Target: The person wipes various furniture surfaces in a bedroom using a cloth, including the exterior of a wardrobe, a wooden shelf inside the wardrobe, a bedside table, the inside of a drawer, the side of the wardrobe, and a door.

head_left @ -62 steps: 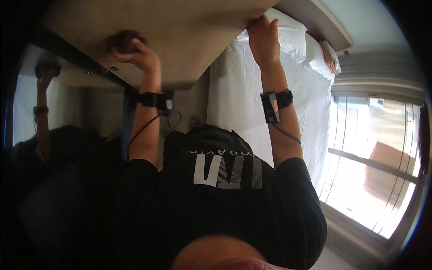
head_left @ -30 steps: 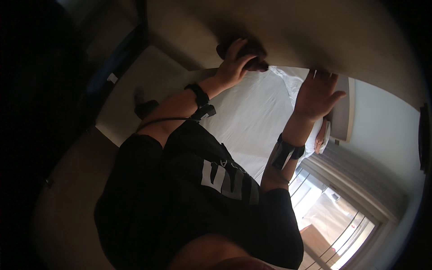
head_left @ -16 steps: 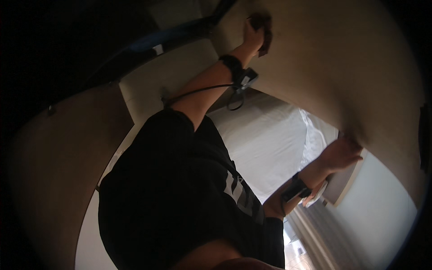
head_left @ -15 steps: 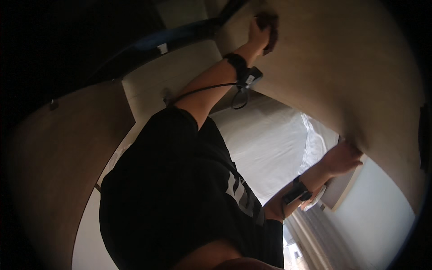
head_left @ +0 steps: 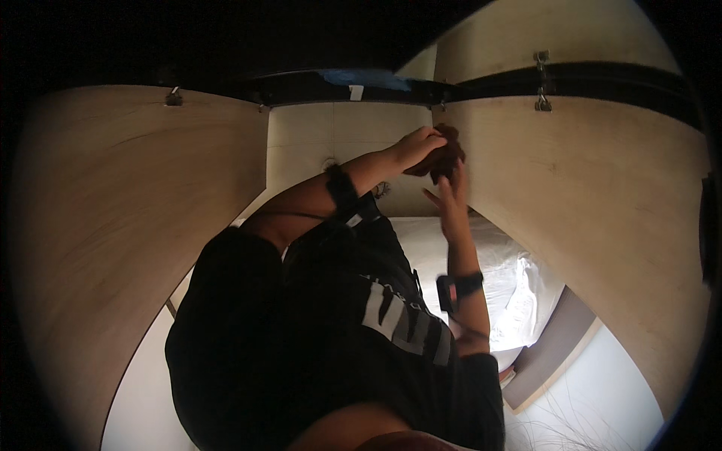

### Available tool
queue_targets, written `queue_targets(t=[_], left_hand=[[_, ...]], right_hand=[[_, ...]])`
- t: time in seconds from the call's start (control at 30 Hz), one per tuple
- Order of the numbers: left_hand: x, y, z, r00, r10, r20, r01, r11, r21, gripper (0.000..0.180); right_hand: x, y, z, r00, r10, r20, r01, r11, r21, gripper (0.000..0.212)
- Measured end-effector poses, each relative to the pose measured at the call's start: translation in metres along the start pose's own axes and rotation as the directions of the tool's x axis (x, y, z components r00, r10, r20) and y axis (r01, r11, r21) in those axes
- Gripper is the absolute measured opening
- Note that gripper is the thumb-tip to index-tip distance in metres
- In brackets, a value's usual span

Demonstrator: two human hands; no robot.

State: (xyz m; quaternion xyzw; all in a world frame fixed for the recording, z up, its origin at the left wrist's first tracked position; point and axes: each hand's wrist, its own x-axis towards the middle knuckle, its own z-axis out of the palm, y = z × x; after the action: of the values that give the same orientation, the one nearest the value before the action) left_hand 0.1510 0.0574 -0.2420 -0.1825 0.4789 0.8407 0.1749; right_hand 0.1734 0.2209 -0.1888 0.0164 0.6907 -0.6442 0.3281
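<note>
My left hand (head_left: 417, 148) is closed on a crumpled reddish-brown cloth (head_left: 445, 152), held beside the inner edge of the right wooden door. Just below the cloth, my right hand (head_left: 453, 197) points upward with its thumb spread away from the fingers. Its fingertips reach the cloth's lower edge; whether they touch it I cannot tell. Each wrist wears a black strap with a small device, the left one (head_left: 342, 188) and the right one (head_left: 459, 289).
A wooden door (head_left: 150, 188) stands on the left, another (head_left: 587, 173) on the right, both with metal hinges (head_left: 543, 103). A dark frame edge (head_left: 301, 89) runs across the top. Behind me lies a bed with a pale sheet (head_left: 489, 255); tiled floor (head_left: 301, 143) shows between the doors.
My view has turned, bringing both doors into sight. My right hand has left the right door's edge and come up beside the cloth. The left hand still grips the cloth.
</note>
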Motion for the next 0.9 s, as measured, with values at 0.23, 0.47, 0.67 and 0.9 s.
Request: queue_targets(t=[0.23, 0.47, 0.67, 0.9], left_hand=[[-0.091, 0.039, -0.15, 0.893, 0.327, -0.309, -0.172, 0.884, 0.435, 0.05], [-0.115, 0.042, -0.248, 0.756, 0.303, -0.58, -0.209, 0.952, 0.225, 0.051], [-0.089, 0.051, -0.295, 0.544, 0.484, -0.686, -0.118, 0.853, 0.508, 0.058], [-0.088, 0.05, -0.305, 0.497, 0.189, -0.847, -0.249, 0.966, 0.069, 0.047]], right_hand=[[0.118, 0.03, 0.113, 0.949, 0.187, 0.254, -0.275, 0.884, 0.378, 0.03], [0.23, 0.083, 0.183, 0.689, -0.004, 0.725, -0.104, 0.989, 0.105, 0.039], [0.311, -0.018, 0.231, 0.868, -0.022, 0.497, 0.248, 0.885, -0.394, 0.037], [0.473, 0.059, 0.179, 0.951, -0.302, 0.072, 0.213, 0.466, -0.859, 0.059]])
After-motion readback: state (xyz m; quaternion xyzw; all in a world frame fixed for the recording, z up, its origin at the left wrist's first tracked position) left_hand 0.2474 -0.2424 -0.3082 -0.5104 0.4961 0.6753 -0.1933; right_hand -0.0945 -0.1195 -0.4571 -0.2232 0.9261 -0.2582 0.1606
